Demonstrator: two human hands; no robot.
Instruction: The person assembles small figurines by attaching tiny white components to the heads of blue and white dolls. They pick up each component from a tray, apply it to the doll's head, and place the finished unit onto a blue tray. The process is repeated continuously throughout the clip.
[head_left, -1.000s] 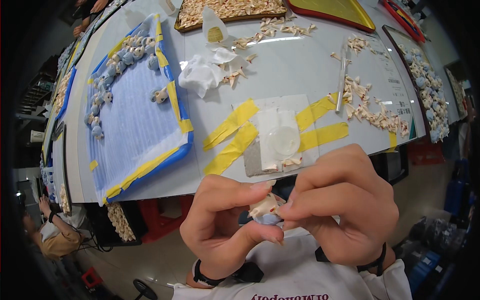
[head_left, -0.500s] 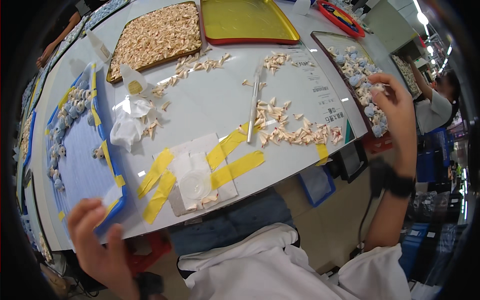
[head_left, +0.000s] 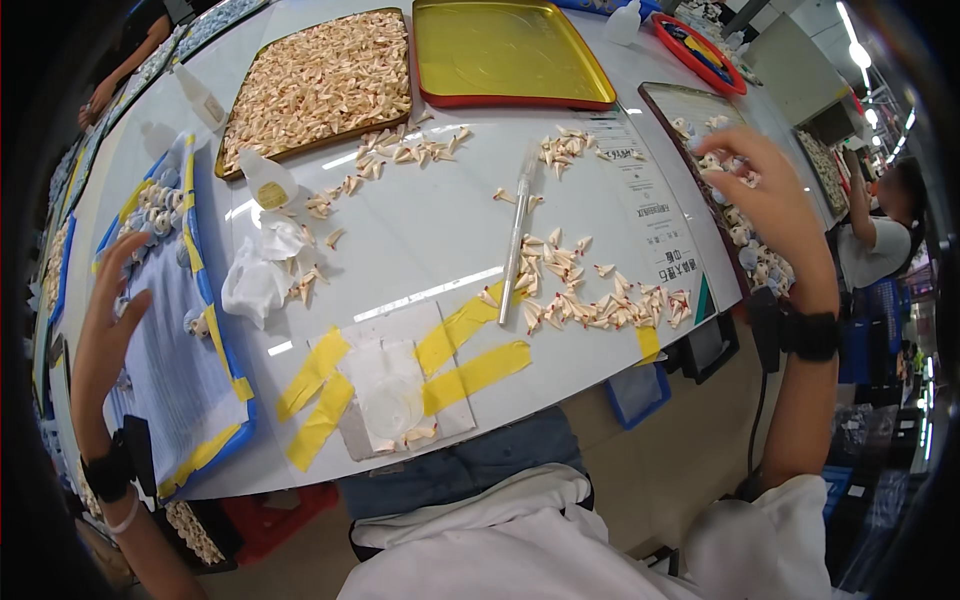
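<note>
Glossy white table (head_left: pixel 430 230); bright ceiling lights (head_left: pixel 858 54); left hand (head_left: pixel 98 345) grip spread, empty; right hand (head_left: pixel 775 200) curled, contents unclear.

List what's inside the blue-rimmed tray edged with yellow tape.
The tray holds small rounded blue-and-cream pieces, mostly toward its far end, on a pale-blue ridged sheet. The left hand hides part of its left side; whatever lies beneath the sheet is covered.

1 red basket (head_left: pixel 724 84) right of 1 yellow tray (head_left: pixel 510 55)
</note>
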